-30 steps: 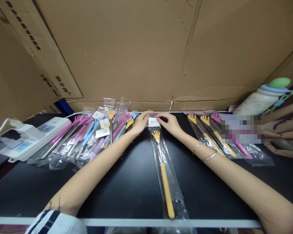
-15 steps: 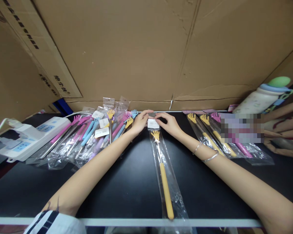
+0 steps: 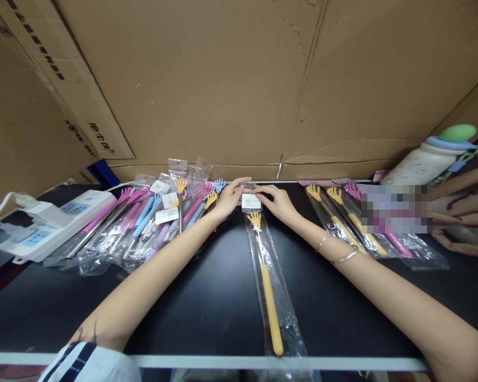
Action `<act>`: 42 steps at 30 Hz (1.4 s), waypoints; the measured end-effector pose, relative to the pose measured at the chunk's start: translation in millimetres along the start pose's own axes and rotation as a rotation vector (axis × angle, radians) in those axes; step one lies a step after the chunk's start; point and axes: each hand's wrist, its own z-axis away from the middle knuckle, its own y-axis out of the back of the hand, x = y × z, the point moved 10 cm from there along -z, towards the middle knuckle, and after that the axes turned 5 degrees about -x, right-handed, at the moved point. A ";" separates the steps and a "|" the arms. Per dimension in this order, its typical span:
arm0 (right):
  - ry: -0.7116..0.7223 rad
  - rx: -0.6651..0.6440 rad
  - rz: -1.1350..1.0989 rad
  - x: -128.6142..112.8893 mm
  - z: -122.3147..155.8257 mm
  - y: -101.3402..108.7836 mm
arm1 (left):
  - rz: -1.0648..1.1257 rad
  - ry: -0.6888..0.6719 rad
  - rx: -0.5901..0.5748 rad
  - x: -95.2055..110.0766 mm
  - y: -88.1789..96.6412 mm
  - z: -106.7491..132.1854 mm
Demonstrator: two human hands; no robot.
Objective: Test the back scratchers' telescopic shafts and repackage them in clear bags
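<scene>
A yellow back scratcher in a clear plastic bag point(image 3: 270, 289) lies lengthwise on the black table point(image 3: 207, 302), its claw end far from me. A white label point(image 3: 250, 201) sits on the bag's top flap. My left hand point(image 3: 228, 198) rests at the flap's left side and my right hand point(image 3: 276, 201) at its right side. The fingers of both hands press down on the flap around the label. Two thin bangles point(image 3: 336, 250) circle my right wrist.
A pile of bagged pink, blue and yellow scratchers point(image 3: 151, 220) lies at the left, beside a white power strip point(image 3: 50, 223). More bagged scratchers point(image 3: 342, 223) lie at the right. A bottle point(image 3: 430, 159) stands far right. Cardboard walls point(image 3: 239, 79) close off the back.
Almost nothing: both hands stay at the bag's top flap, with only small shifts of the fingers over the label.
</scene>
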 end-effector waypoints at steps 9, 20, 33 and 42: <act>0.030 -0.034 -0.002 -0.8 -1.0 -5.0 | -0.015 -0.023 -0.015 -1.5 0.1 -2.2; 0.046 -0.011 0.008 -5.8 -2.1 -1.3 | -0.037 -0.059 0.006 0.2 2.6 -4.5; -0.078 -0.016 -0.273 23.6 -2.6 -8.9 | -0.021 -0.003 -0.020 -2.2 -2.6 -1.2; -0.083 0.006 -0.292 22.9 -2.7 -5.5 | -0.077 -0.033 -0.053 -4.4 -3.0 -5.5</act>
